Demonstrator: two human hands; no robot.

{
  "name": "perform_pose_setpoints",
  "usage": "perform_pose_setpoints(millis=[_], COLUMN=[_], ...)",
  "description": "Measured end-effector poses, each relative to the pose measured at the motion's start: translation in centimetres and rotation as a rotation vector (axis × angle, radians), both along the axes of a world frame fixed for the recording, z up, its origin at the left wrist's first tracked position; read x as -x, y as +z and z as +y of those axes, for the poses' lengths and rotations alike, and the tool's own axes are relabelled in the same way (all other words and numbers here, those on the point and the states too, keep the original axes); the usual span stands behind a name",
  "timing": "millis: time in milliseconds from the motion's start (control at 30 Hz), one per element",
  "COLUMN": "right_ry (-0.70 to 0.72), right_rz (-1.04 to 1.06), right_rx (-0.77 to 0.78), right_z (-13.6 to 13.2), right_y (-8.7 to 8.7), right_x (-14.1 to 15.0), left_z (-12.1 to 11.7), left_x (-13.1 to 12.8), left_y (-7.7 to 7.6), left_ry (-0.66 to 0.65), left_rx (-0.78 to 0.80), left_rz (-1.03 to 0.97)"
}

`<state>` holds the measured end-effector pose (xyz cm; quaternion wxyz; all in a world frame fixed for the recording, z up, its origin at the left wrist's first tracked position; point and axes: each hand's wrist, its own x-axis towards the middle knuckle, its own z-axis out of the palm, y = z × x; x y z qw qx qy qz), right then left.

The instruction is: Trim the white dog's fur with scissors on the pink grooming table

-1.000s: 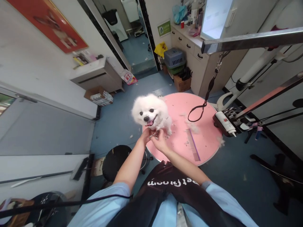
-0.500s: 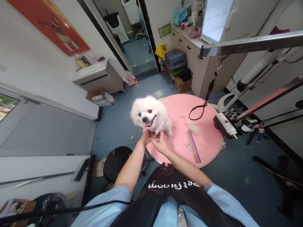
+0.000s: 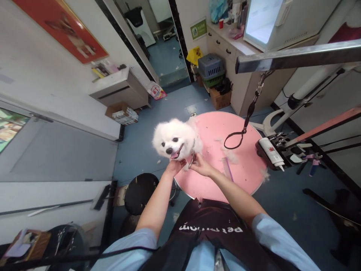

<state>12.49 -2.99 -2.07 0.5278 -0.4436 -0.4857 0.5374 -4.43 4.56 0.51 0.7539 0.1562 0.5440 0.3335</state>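
Observation:
A small fluffy white dog (image 3: 175,140) stands at the left edge of a round pink grooming table (image 3: 242,165), mouth open, facing me. My left hand (image 3: 174,166) is closed under the dog's chin and chest, holding its front. My right hand (image 3: 199,166) grips a pair of metal scissors (image 3: 192,159) whose blades point up against the dog's chest fur. A purple comb (image 3: 228,168) lies on the table just right of my right hand, among tufts of cut fur.
A black noose leash (image 3: 244,124) hangs from a metal grooming arm (image 3: 296,56) over the table. A tool tray with a white bottle (image 3: 271,149) sits at right. A black stool (image 3: 140,192) stands below the table's left. Pet carrier (image 3: 211,68), cabinets and boxes line the back.
My right hand moved right and up, turning the scissors upright against the dog's chest. The dog's head lowered slightly toward my left hand, and my view tilted a little.

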Motion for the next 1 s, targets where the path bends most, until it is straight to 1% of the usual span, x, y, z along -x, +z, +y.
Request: perform_pose_setpoints(millis=[67, 200, 333, 433, 567, 667, 767, 833, 900, 1000], right_ry=[0.065, 0.129, 0.237, 0.252, 0.302, 0.371, 0.442, 0.478, 0.499, 0.559], right_rz=[0.011, 0.048, 0.083, 0.125, 0.059, 0.018, -0.075, -0.160, -0.258, -0.484], right_rx=[0.003, 0.030, 0.057, 0.078, 0.084, 0.092, 0.107, 0.148, 0.169, 0.126], right_z=[-0.1, -0.2, 0.3, 1.1, 2.2, 2.9, 3.6, 4.3, 5.4, 7.6], right_y=[0.3, 0.9, 1.5, 1.8, 2.4, 3.6, 5.5, 7.3, 9.7, 13.7], right_x=[-0.9, -2.5, -3.9, -5.0, -6.7, -8.3, -10.3, -11.6, -12.9, -14.4], left_z=[-0.2, -0.1, 0.1, 0.1, -0.2, -0.5, -0.9, -1.2, -1.4, -1.6], left_x=[-0.3, -0.7, -0.9, -1.1, -1.5, -1.9, -2.3, -2.6, -2.8, -3.2], left_y=[0.0, -0.2, -0.3, -0.4, -0.5, -0.4, -0.4, -0.5, -0.7, -1.0], left_ry=[0.013, 0.073, 0.092, 0.106, 0.168, 0.196, 0.220, 0.254, 0.291, 0.306], left_rx=[-0.010, -0.013, -0.002, -0.001, 0.005, -0.005, -0.008, -0.015, -0.041, -0.068], left_rz=[-0.010, -0.016, -0.032, -0.046, -0.059, -0.081, -0.088, -0.113, -0.155, -0.215])
